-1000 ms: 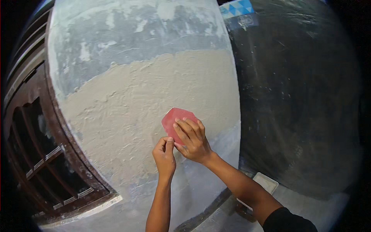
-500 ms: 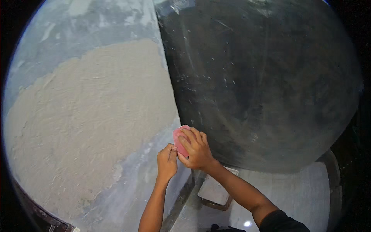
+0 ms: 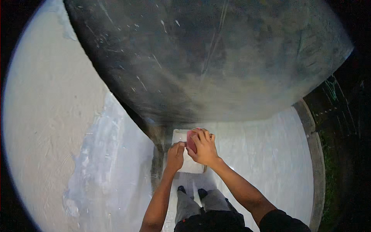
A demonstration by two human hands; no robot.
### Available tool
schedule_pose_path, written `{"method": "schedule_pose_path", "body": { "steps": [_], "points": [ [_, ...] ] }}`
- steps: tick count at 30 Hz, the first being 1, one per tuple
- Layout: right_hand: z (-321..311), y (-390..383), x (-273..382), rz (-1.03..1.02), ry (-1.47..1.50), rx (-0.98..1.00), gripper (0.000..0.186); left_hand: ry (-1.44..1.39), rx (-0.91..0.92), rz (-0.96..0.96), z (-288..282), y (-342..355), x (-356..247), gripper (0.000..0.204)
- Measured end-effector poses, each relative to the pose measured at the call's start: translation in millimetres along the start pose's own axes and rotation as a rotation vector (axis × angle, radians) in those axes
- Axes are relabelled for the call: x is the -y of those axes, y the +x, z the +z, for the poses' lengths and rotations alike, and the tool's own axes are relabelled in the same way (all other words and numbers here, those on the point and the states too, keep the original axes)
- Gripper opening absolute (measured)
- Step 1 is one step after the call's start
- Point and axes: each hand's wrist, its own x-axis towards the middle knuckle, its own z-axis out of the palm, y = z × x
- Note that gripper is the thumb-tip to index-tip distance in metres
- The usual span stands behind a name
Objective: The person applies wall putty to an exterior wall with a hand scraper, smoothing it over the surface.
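Observation:
My right hand [image 3: 205,148] is closed over a flat pink piece [image 3: 191,142], perhaps a plastic spreader, with the fingers curled across its upper face. Close beside it, my left hand [image 3: 176,155] is closed in a pinch at the pink piece's left edge. What it holds, if anything, is too small to make out. Both hands are above a pale rectangular tray [image 3: 192,167], which appears to hold a whitish paste and is partly hidden by them.
On the left stands a grey surface [image 3: 106,154] partly spread with a beige coating [image 3: 46,100]. A dark, scuffed wall [image 3: 232,58] rises ahead. My legs and dark shoes [image 3: 202,193] are on the pale floor [image 3: 266,162], bounded at right by a low curb [image 3: 317,174].
My view has swung right and downward. Both hands have moved from beside the coated surface's edge to over the tray, with the pink piece still in my right hand.

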Motion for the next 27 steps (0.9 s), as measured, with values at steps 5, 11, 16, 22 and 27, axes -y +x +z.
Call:
{"method": "schedule_pose_path", "body": {
  "steps": [5,11,16,22,27],
  "points": [
    [52,-67,-49,0.239,-0.08,0.091,0.054,0.167,0.124,-0.022,28,-19,81,0.035],
    [123,-132,-54,0.46,-0.067,0.225,0.056,0.429,0.264,-0.14,27,-53,191,0.049],
    [180,-166,-61,0.47,0.006,0.325,0.051,0.479,0.329,-0.17,29,-75,249,0.056],
    [254,-187,-93,0.301,0.134,0.446,0.057,0.479,0.244,-0.175,39,-98,310,0.059],
    [302,-176,-126,0.0,0.189,0.543,0.055,0.472,0.221,-0.158,46,-105,341,0.061]
  ]
}}
